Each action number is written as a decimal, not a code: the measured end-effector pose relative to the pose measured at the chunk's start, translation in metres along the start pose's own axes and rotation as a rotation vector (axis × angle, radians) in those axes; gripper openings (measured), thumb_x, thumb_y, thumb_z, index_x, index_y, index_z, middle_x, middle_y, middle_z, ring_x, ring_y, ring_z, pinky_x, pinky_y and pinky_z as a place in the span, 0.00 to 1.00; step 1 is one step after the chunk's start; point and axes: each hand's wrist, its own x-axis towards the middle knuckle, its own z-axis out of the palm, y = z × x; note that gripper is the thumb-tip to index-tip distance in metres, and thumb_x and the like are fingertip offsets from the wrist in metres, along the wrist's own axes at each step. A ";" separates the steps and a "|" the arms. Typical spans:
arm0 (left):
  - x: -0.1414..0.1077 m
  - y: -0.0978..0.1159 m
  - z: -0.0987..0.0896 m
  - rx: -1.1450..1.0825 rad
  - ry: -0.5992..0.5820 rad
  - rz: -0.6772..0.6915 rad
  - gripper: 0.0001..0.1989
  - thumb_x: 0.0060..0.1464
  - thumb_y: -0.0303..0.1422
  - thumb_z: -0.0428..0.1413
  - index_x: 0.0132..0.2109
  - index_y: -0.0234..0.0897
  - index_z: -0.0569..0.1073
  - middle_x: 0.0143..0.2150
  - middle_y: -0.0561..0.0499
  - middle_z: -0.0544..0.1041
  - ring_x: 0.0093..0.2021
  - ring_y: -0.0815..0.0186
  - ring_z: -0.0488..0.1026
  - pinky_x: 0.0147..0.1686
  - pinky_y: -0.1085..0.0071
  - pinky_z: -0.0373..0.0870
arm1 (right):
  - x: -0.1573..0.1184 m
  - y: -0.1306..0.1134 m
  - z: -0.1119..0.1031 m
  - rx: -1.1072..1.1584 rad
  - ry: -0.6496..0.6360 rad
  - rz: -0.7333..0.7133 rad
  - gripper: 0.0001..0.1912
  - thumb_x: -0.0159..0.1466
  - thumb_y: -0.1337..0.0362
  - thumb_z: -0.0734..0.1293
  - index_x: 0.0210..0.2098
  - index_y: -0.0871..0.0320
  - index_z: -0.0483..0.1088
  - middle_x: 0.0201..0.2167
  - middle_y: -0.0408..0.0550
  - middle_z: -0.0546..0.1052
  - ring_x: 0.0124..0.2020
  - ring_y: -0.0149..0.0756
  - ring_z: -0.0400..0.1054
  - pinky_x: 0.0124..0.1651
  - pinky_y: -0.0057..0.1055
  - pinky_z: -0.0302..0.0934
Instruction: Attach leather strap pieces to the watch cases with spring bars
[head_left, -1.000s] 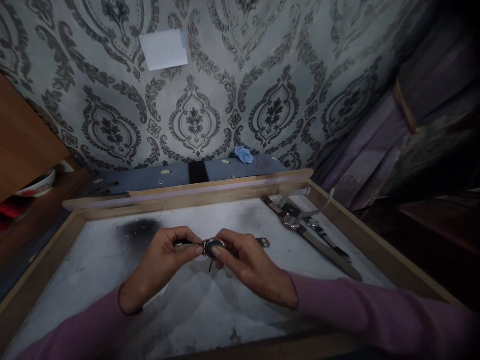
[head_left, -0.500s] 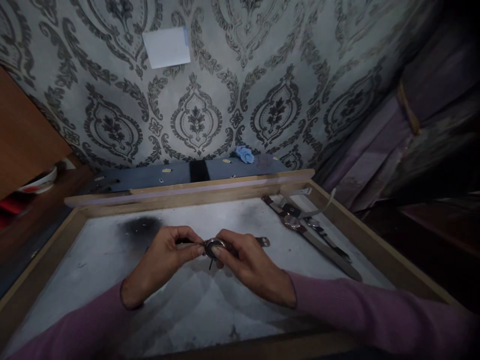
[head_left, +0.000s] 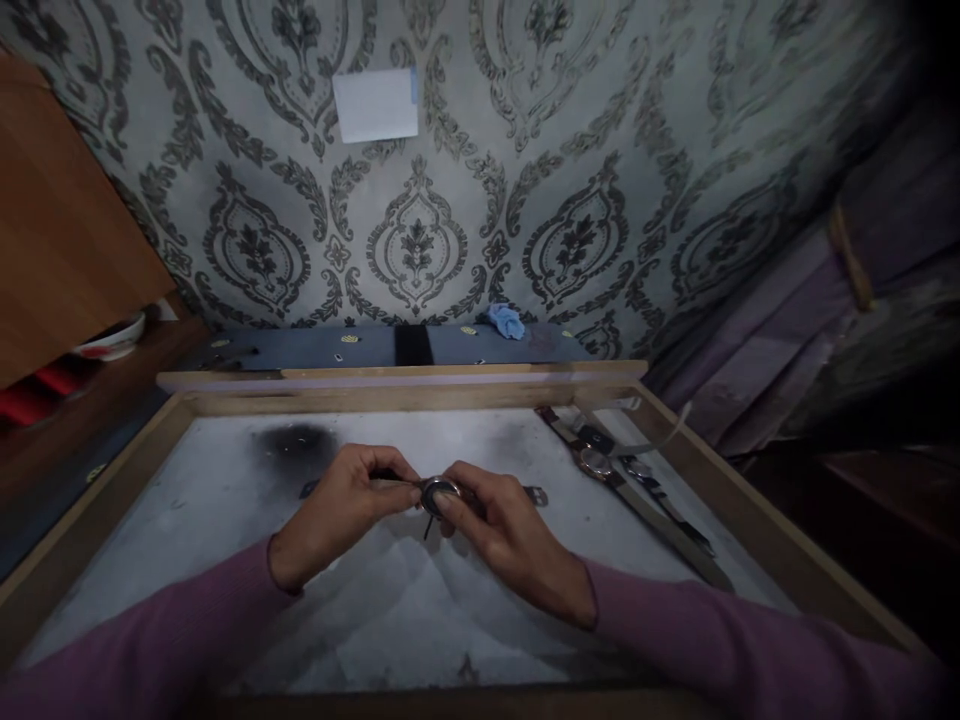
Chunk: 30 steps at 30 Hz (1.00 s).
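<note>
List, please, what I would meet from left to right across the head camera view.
White bowl → left hand → held watch's dial → blue crumpled cloth → brown-strapped watch → yellowish curtain band.

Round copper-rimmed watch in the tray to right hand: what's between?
Head view: dark strap end with metal buckle by the right hand, then bare white tray floor.
</note>
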 end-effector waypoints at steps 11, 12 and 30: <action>-0.003 -0.003 0.002 -0.032 -0.018 -0.105 0.07 0.47 0.34 0.59 0.30 0.33 0.73 0.22 0.55 0.73 0.21 0.72 0.70 0.16 0.80 0.48 | 0.000 0.008 0.002 0.012 0.003 0.030 0.15 0.66 0.56 0.60 0.29 0.60 0.67 0.22 0.45 0.71 0.24 0.31 0.63 0.27 0.27 0.54; -0.002 -0.004 0.001 -0.035 -0.026 -0.113 0.08 0.47 0.35 0.59 0.30 0.33 0.73 0.24 0.54 0.74 0.21 0.72 0.71 0.15 0.81 0.47 | 0.000 0.008 0.003 0.018 0.000 0.033 0.15 0.65 0.56 0.60 0.29 0.60 0.67 0.22 0.45 0.71 0.25 0.31 0.63 0.28 0.27 0.54; -0.001 -0.022 0.001 0.009 -0.089 -0.158 0.09 0.42 0.34 0.59 0.25 0.34 0.68 0.18 0.55 0.72 0.16 0.72 0.70 0.14 0.79 0.47 | -0.001 0.016 0.012 0.109 -0.159 0.149 0.06 0.64 0.63 0.62 0.34 0.59 0.64 0.22 0.42 0.73 0.24 0.31 0.68 0.29 0.26 0.59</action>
